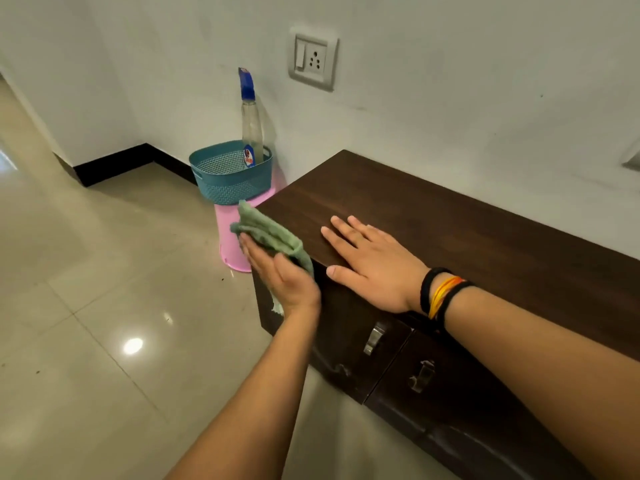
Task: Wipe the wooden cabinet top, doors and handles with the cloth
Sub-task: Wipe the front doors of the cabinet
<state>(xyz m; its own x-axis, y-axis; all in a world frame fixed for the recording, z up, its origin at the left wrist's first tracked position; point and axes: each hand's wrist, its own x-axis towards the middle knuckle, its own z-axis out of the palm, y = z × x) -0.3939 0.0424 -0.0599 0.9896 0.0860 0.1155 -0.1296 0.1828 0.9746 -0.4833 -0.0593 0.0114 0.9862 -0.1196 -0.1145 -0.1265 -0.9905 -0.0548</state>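
Note:
A low dark wooden cabinet (450,216) stands against the white wall, with two doors below its top. Each door has a metal handle, one (373,338) on the left door and one (420,375) on the right door. My left hand (278,275) presses a folded green cloth (270,232) flat against the cabinet's left end panel, just under the top's corner. My right hand (370,261) lies palm down, fingers spread, on the cabinet top near its front left corner. Bands circle that wrist.
Left of the cabinet a teal perforated basket (216,178) sits on an upturned pink bucket (230,237). A spray bottle (251,126) with a blue head stands in the basket. A switch and socket plate (313,58) is on the wall. Glossy tiled floor (104,306) spreads left.

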